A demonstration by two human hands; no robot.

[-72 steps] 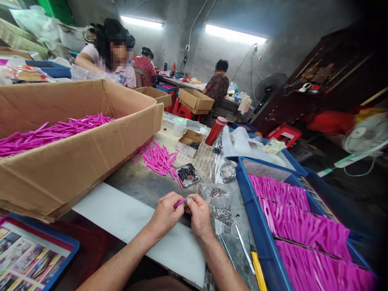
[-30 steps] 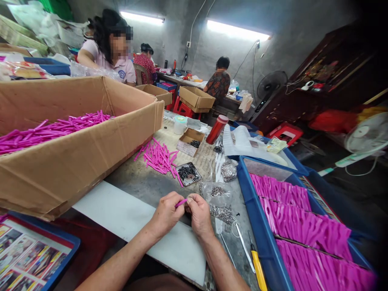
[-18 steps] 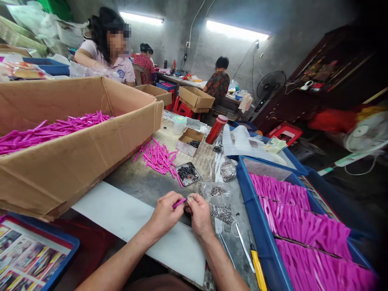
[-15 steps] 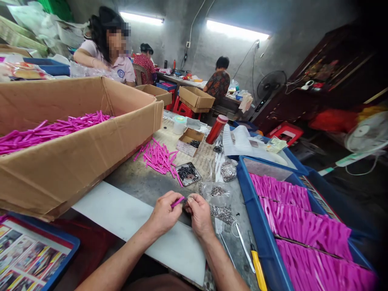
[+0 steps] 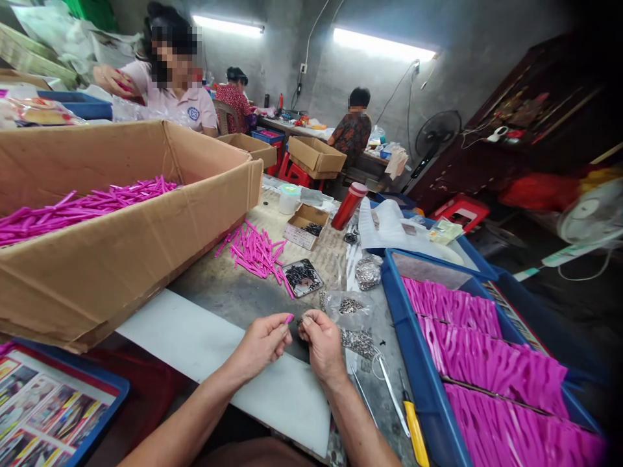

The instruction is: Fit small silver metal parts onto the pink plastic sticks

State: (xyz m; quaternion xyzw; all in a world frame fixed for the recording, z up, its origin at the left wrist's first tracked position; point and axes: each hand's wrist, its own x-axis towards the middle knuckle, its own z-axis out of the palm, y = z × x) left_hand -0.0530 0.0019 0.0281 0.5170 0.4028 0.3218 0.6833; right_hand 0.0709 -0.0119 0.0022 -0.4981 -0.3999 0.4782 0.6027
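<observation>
The left hand (image 5: 264, 342) has turned, pinching a magenta stick (image 5: 289, 318), apparently freeing its end. The right hand (image 5: 322, 342) is pinched together, contents unclear.

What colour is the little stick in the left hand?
The little stick in the person's left hand is pinkish purple; it shows best in the head view.

The left hand (image 5: 265, 342) partly hides its pink piece (image 5: 289, 318); the right hand (image 5: 322, 344)'s dark bit (image 5: 300, 321) is too small to identify.
</observation>
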